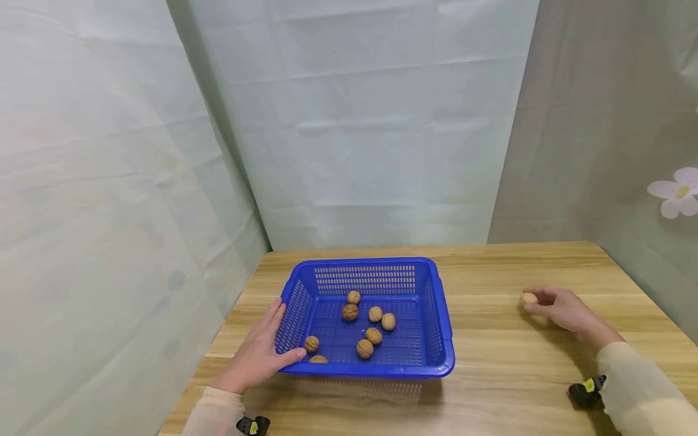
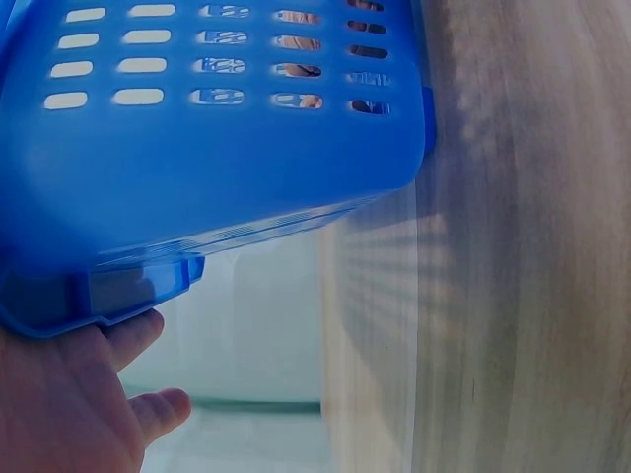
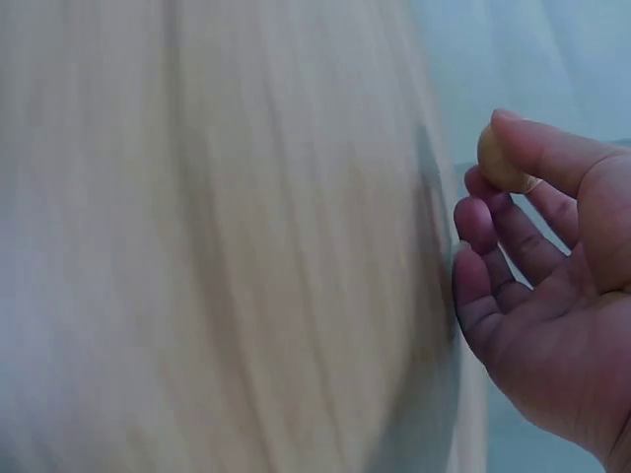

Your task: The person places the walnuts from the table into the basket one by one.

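A blue plastic basket (image 1: 376, 370) with slotted walls stands on the wooden table. Several walnuts (image 1: 365, 349) lie scattered over its floor; one by the near wall is partly hidden by the rim. My left hand (image 1: 259, 351) rests at the basket's near left corner, thumb across the front rim and fingers stretched along the left side. In the left wrist view, fingertips (image 2: 163, 409) extend straight past the basket's lip. To the right of the basket, my right hand (image 1: 561, 309) pinches a single walnut (image 3: 501, 163) between thumb and fingers, low over the table.
The table (image 1: 491, 375) has wood grain and extends right of the basket. Pale cloth sheets (image 1: 371, 151) hang behind it and along both sides. A small black device (image 1: 586, 392) is on the right wrist, and another (image 1: 253, 425) on the left.
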Demonstrator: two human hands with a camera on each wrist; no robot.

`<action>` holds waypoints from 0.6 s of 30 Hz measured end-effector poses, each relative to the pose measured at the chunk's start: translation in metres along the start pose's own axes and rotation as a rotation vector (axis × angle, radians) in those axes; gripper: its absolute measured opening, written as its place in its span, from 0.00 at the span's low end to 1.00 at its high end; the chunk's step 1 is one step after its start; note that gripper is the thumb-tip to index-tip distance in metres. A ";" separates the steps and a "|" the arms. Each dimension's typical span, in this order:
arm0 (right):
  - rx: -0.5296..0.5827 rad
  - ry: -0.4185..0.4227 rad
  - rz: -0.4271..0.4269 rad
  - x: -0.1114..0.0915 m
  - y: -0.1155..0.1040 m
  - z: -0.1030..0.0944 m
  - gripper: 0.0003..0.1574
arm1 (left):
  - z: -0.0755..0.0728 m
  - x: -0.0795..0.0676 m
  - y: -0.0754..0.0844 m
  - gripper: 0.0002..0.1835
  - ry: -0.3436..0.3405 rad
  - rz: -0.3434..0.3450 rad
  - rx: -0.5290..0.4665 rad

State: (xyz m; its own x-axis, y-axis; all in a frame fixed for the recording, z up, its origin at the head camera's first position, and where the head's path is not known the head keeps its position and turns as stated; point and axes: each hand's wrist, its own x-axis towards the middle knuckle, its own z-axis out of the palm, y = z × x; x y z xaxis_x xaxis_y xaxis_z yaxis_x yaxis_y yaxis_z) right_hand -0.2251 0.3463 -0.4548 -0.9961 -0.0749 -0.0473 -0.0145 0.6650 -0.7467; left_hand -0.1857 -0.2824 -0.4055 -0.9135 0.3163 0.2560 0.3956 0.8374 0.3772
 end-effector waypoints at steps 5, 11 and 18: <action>0.004 0.005 -0.061 0.002 -0.017 0.002 0.40 | 0.000 0.000 0.000 0.55 0.006 -0.002 0.006; 0.030 0.011 -0.122 0.001 -0.052 0.004 0.36 | 0.000 -0.001 0.001 0.55 0.005 -0.011 0.009; 0.055 0.009 -0.179 -0.001 -0.094 0.009 0.35 | 0.001 0.000 0.001 0.55 -0.008 -0.015 0.017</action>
State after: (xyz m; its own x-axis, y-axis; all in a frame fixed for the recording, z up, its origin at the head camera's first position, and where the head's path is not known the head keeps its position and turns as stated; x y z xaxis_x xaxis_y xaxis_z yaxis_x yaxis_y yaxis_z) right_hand -0.2217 0.2772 -0.3899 -0.9788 -0.1813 0.0957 -0.1872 0.5997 -0.7780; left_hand -0.1852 -0.2811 -0.4056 -0.9200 0.3070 0.2437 0.3804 0.8495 0.3657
